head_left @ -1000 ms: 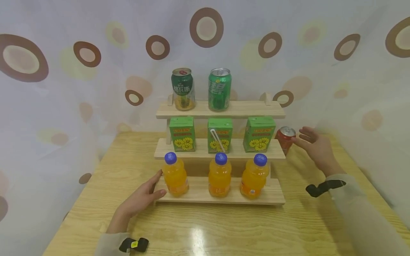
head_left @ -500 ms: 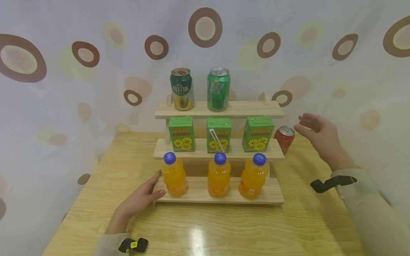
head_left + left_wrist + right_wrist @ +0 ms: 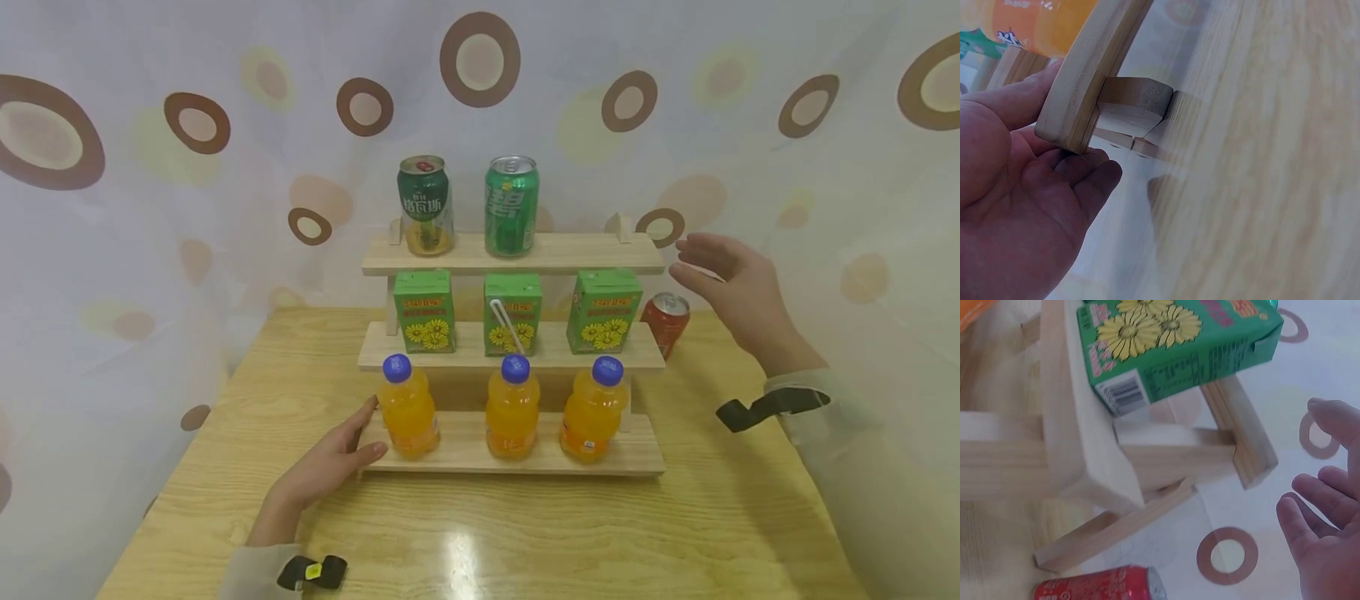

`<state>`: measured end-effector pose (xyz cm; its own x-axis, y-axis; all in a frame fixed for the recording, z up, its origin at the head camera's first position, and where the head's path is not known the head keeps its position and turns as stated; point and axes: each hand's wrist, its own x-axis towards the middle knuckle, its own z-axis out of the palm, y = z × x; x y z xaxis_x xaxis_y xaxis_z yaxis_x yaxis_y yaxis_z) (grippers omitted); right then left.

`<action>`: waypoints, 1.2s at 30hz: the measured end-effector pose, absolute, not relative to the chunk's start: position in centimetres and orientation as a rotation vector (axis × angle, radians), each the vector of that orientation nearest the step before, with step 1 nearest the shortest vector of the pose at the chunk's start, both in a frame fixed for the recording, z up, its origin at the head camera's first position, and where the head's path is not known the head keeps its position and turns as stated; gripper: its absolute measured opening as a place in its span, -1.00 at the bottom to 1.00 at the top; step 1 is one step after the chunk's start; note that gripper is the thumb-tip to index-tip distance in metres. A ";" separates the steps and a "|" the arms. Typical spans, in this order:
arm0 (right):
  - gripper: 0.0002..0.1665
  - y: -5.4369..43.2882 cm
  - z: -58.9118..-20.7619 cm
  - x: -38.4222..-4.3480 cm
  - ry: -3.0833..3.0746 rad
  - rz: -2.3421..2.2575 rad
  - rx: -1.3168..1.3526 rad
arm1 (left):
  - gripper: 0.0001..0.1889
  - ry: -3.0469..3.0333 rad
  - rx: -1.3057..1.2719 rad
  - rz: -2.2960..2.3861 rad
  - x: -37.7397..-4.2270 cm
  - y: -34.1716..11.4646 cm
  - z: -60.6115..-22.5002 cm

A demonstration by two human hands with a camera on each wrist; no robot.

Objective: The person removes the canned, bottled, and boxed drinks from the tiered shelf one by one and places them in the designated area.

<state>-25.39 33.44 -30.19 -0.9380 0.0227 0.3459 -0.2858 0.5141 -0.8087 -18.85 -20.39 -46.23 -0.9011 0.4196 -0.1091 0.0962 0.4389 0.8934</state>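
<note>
While your right hand (image 3: 741, 293) hangs empty, fingers loosely extended, the red soda can (image 3: 666, 323) stands upright below it and to its left, partly hidden behind the right end of the wooden shelf (image 3: 557, 340); your left hand (image 3: 330, 462), farther off, grips the bottom board (image 3: 462, 440).

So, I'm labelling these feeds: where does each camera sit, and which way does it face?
Head: on the head, facing forward and down at the three-tier wooden shelf; left hand and right hand show.
Left wrist: on the left wrist, facing the bottom board's end, which the left hand grips.
Right wrist: on the right wrist, facing the shelf's side and a flower-print drink carton, right hand at right.
Head and right-wrist views share the red drink can.
</note>
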 end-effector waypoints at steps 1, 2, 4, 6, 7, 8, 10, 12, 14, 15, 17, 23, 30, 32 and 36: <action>-0.31 33.2 -29.9 -25.4 -2.441 1.400 0.237 | -0.08 2.380 0.446 1.451 -18.8 -20.4 -46.2; -0.32 32.9 -29.7 -25.5 -2.431 1.418 0.258 | -0.08 2.378 0.450 1.453 -18.8 -20.4 -46.2; -0.35 32.4 -29.2 -25.5 -2.415 1.441 0.297 | -0.09 2.375 0.451 1.460 -18.8 -20.3 -46.2; -0.38 31.8 -28.8 -25.7 -2.387 1.473 0.336 | -0.10 2.372 0.454 1.463 -18.7 -20.3 -46.2; -0.39 31.4 -28.7 -25.8 -2.371 1.490 0.354 | -0.11 2.371 0.460 1.462 -18.7 -20.3 -46.2; -0.40 31.1 -28.5 -25.8 -2.354 1.508 0.376 | -0.11 2.371 0.461 1.459 -18.7 -20.3 -46.2; -0.44 30.4 -28.2 -26.0 -2.340 1.508 0.411 | -0.11 2.379 0.460 1.448 -18.7 -20.3 -46.2; -0.45 29.7 -27.8 -26.2 -2.334 1.516 0.432 | -0.10 2.385 0.460 1.436 -18.8 -20.3 -46.1; -0.43 29.1 -27.4 -26.3 -2.344 1.506 0.438 | -0.10 2.393 0.472 1.429 -18.8 -20.3 -46.0; -0.41 28.8 -27.2 -26.3 -2.360 1.490 0.432 | -0.11 2.397 0.476 1.429 -18.9 -20.3 -45.9; -0.35 28.2 -26.8 -26.4 -2.380 1.490 0.423 | -0.11 2.394 0.488 1.437 -18.9 -20.3 -45.8; -0.28 26.8 -26.0 -26.5 -2.415 1.512 0.458 | -0.11 2.373 0.490 1.453 -18.9 -20.3 -45.8; -0.29 25.4 -25.6 -26.7 -2.406 1.561 0.516 | -0.11 2.375 0.478 1.452 -18.8 -20.3 -46.0; -0.28 25.1 -25.4 -26.8 -2.430 1.526 0.516 | -0.11 2.376 0.475 1.453 -18.8 -20.3 -46.0; -0.25 24.5 -25.0 -27.1 -2.475 1.477 0.511 | -0.11 2.375 0.463 1.454 -18.7 -20.3 -46.1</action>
